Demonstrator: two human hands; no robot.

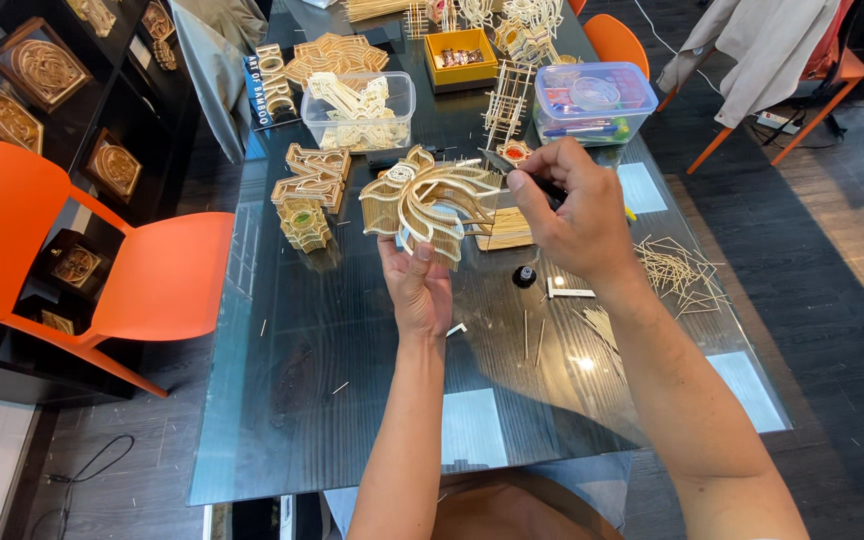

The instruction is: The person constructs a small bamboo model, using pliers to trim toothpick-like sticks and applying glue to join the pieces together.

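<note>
The left hand (420, 290) pinched a pale curved bamboo-strip model (430, 203) from below, holding it above the glass surface (352, 380). The right hand (577, 215) was closed around a thin dark tool (544, 185), its tip at the model's edge. Loose bamboo sticks (677, 270) lay just right; a small black cap (523, 277) sat between the wrists.

A pale bamboo model (430, 203) of curved, petal-like ribs stands upright above the left hand (420, 292). A thin dark tool (532, 181) sits in the right hand (577, 215), tip at the model's right edge.
</note>
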